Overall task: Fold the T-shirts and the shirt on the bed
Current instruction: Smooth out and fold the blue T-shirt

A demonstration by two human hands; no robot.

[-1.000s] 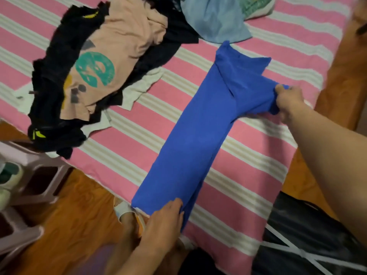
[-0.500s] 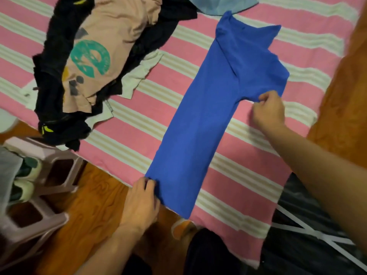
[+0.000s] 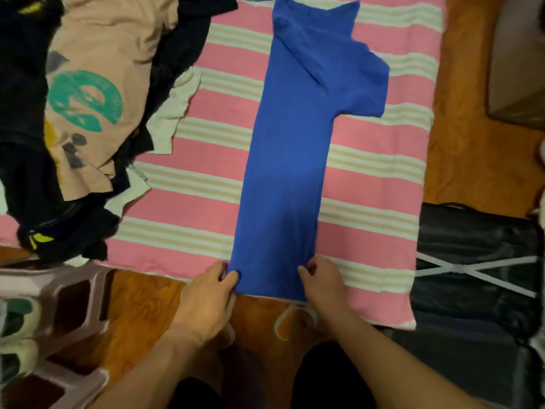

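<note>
A blue T-shirt point(image 3: 292, 149), folded lengthwise into a long strip, lies flat on the pink striped bed point(image 3: 200, 178) with its sleeves sticking out to the right at the far end. My left hand point(image 3: 208, 296) pinches the hem's near left corner. My right hand point(image 3: 323, 280) grips the hem's near right corner. A heap of unfolded clothes sits at the left: a peach T-shirt point(image 3: 97, 69) with a green print on top of black garments point(image 3: 26, 178) and a white one point(image 3: 174, 113).
A pink plastic shoe rack point(image 3: 67, 299) with sneakers stands at the lower left on the wooden floor point(image 3: 472, 137). A dark suitcase point(image 3: 477, 270) with white straps lies at the right beside the bed. A brown box point(image 3: 519, 60) sits at the upper right.
My right hand let go of the sleeve and came down to the hem's right corner. The shirt now lies straighter along the bed, and my left hand stays at the hem.
</note>
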